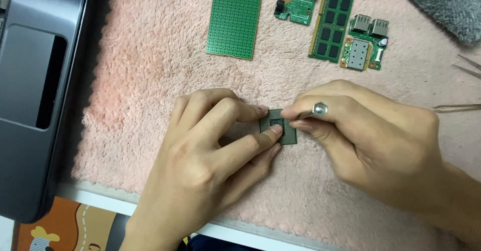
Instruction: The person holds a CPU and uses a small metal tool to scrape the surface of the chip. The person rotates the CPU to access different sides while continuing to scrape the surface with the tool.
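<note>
A small square green processor chip (278, 126) lies on a fluffy pink mat (150, 90). My left hand (210, 150) steadies it, index finger and thumb tips pressed on its left edge and lower corner. My right hand (366, 135) comes in from the right, pinching a thin metal tool with a hex-shaped silver end (319, 109). The tool's tip rests on top of the chip, under my fingertips. Most of the tool's shaft is hidden in my fingers.
At the back lie a green perforated board (235, 18), a small connector board (296, 3), a memory module (330, 25) and a port board (366, 43). A dark laptop (35, 80) sits left. Metal tweezers (458, 108) lie at the right edge, grey fur (446, 5) top right.
</note>
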